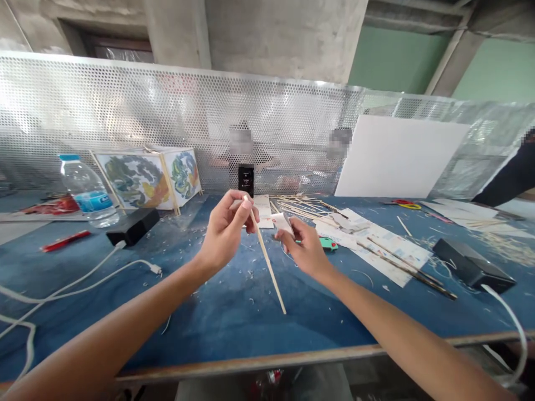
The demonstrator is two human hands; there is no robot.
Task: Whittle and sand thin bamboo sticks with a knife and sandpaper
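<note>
Near the middle of the view, my left hand [225, 228] pinches the upper end of a thin pale wooden stick [270, 267], which slants down toward the front of the blue table [234, 328]. A small white tip shows at my thumb. To its right, my right hand [304, 245] is closed on a small folded white piece [283, 223], held apart from the stick. A green tool [328, 243] lies just behind my right hand, partly hidden by it.
At left are a bottle [90, 195], a painted paper box frame [137, 181], a black block [132, 225], a red knife [66, 240] and white cables. A phone [246, 179] stands behind my hands. Sticks, papers [397, 259] and another black block [474, 264] lie right.
</note>
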